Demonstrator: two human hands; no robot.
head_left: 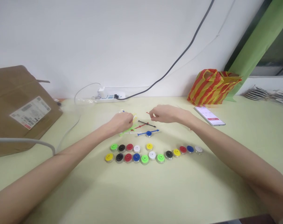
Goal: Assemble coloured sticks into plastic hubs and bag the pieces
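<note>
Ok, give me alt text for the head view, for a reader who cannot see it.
Two bare hands reach over a pale table: the left hand clutches thin coloured pointers, the right hand pinches a red pointer. Loose pointers lie below them, with two rows of coloured discs nearer the camera.

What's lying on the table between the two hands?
Between the left hand and the right hand, the head view shows a thin black arrow stick crossing a red arrow stick on the table.

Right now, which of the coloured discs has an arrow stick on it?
The blue disc lying alone beyond the rows: a blue arrow crosses it; the rest are bare.
</note>
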